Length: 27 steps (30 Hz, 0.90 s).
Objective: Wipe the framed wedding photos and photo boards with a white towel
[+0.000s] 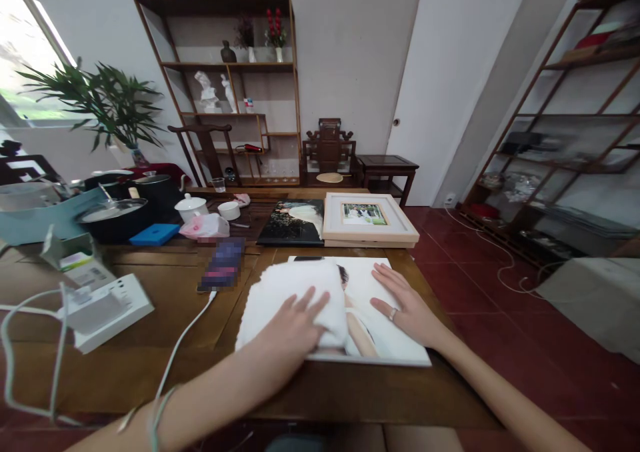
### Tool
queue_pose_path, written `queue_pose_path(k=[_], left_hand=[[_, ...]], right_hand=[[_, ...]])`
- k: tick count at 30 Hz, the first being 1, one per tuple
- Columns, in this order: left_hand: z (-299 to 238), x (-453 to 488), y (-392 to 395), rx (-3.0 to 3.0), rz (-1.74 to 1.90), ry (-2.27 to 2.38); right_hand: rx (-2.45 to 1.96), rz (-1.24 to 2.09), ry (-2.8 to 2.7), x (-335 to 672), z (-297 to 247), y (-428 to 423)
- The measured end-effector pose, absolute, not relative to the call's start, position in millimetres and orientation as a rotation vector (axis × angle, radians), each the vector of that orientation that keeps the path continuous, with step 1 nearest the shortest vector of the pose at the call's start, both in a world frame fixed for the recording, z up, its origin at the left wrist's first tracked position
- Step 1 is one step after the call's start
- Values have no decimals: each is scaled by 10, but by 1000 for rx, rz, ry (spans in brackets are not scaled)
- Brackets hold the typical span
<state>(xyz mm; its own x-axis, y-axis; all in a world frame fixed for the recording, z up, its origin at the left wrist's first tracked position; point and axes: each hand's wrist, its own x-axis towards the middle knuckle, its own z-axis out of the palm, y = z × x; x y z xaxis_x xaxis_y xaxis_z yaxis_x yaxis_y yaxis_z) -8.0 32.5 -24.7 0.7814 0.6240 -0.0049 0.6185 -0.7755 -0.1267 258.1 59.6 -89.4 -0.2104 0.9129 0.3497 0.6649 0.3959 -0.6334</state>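
My left hand (295, 322) lies on a fluffy white cloth (295, 285), fingers spread and pressing it down. Under the cloth is a large flat photo panel (400, 342) with a picture of a person in white; the cloth hides its left part. On the panel's right side rests my right hand (407, 305), flat with fingers apart and a ring on one finger. Behind the panel lie a dark photo panel (293, 222) and a light wooden picture frame (370, 219), side by side and touching.
Left of the cloth are a phone (221, 265) on a white cable (183, 335), a white power strip (113, 312) and an opened small box (75, 259). Farther back stand a black pan (115, 215), a blue box (155, 234), a white lidded pot (191, 207) and a pink-white bag (205, 227).
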Motion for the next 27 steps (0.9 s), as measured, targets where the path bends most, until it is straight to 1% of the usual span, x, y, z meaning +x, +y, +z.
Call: queue_pose_path(k=[3,6,12,15,17,20,23,27], left_hand=[[-315,-64,2,-2914,-3,-776],[-354,-101,-8,-2936,-67,-747],[-274,-196,659,-2917,-67,-1066],[-246,-188,928,-2871,-92,-1088],[-242,-158,959,-2843,-108,-1051],[-262,-96,731,-2837,-48,-987],[-347,-53,289,-2875,-34,-848],[-491,-78,-131,-2884,-329,-653]], right_hand=[[-1357,440,-1975,2585,-900,600],[-1379,442,-1985,2581,-888,597],[-1375,445,-1989,2579,-870,593],[-1373,438,-1994,2580,-871,599],[-1384,435,-1996,2574,-866,602],[-1409,426,-1988,2559,-853,599],[-1415,425,-1980,2549,-844,595],[-1396,432,-1983,2549,-843,593]])
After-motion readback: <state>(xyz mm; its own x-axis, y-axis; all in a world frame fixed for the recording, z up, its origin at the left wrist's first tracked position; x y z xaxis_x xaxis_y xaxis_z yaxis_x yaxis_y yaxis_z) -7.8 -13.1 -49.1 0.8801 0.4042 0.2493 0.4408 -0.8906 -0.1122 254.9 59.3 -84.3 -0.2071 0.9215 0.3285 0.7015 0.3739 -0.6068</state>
